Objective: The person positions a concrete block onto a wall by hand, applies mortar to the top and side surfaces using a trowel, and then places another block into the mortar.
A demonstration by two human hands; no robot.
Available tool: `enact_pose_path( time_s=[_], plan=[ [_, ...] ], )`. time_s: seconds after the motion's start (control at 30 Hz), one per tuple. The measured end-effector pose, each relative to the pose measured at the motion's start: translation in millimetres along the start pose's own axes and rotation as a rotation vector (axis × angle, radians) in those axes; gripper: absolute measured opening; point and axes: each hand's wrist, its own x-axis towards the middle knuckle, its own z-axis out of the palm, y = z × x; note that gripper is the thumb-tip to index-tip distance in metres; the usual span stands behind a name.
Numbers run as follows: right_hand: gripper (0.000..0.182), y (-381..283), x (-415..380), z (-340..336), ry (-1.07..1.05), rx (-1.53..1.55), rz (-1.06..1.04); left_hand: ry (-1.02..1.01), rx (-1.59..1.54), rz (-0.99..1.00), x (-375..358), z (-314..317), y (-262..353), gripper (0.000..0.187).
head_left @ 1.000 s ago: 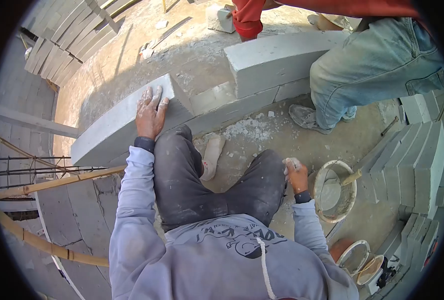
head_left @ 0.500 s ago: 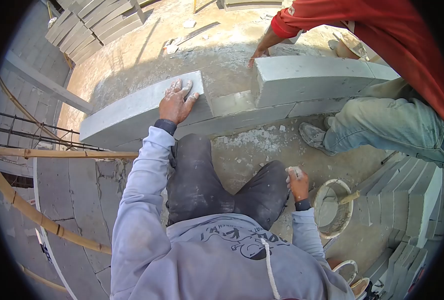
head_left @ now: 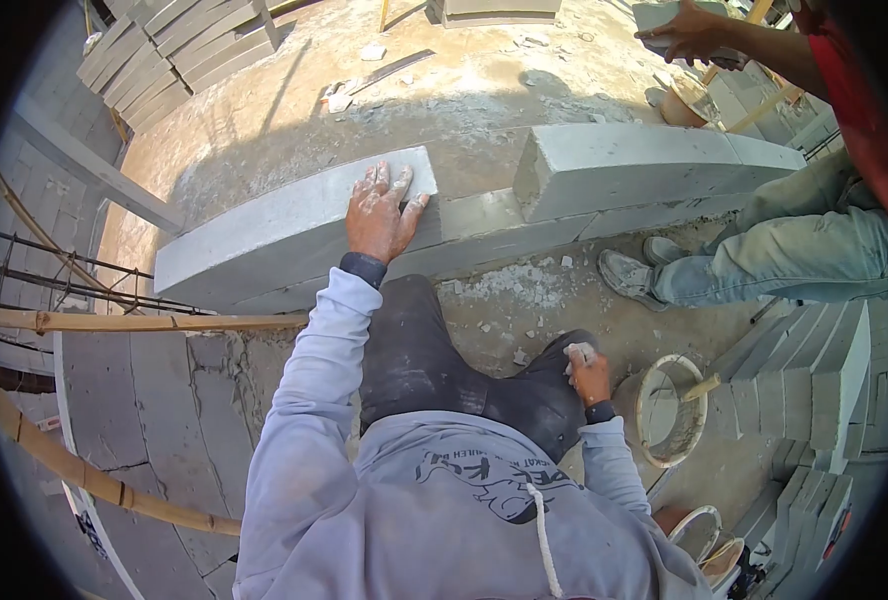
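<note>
My left hand (head_left: 382,215), dusty with pale powder, lies on the top of a long grey block (head_left: 274,222) near its right end, fingers a little spread. On the lower course, a gap separates this block from another grey block (head_left: 629,158) to the right. My right hand (head_left: 587,372) rests at my right knee with its fingers curled in; whether it holds anything is hidden. Just right of that hand is a round bucket (head_left: 644,415) with a wooden handle sticking out.
A co-worker's hand (head_left: 689,32) holds a flat grey piece at the upper right; their shoe (head_left: 629,278) is beside the wall. Blocks are stacked at upper left (head_left: 179,45) and right (head_left: 804,375). Bamboo poles (head_left: 134,322) cross the left side. Rubble (head_left: 514,290) litters the floor.
The co-worker's hand has left the right block's end and is now farther up and right with a flat piece. My left hand appears slightly farther right, still on the block.
</note>
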Motion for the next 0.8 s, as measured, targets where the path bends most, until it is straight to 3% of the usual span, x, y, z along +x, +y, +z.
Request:
enact_pose_path(
  time_s=[0.1, 0.2, 0.4, 0.57, 0.8],
  plan=[
    [0.029, 9.3, 3.0, 24.3, 0.033, -0.052, -0.014, -0.026, -0.014, 0.037, -0.8, -4.0, -3.9, 0.048],
    [0.027, 17.8, 2.0, 35.9, 0.163, -0.311, -0.136, 0.008, -0.107, 0.063, -4.9, -3.4, -11.0, 0.047],
    [0.026, -1.4, 2.6, 45.8, 0.111, -0.274, -0.032, 0.109, -0.185, 0.101, -11.3, 2.0, -20.3, 0.043],
    [0.026, -0.7, 2.4, 57.8, 0.130, -0.380, -0.103, 0.151, -0.215, 0.099, -11.3, 0.5, -18.9, 0.041],
    [0.024, -6.9, 0.5, 62.7, 0.177, -0.490, -0.177, -0.004, -0.341, -0.018, -12.6, -18.6, -42.1, 0.038]
  ],
)
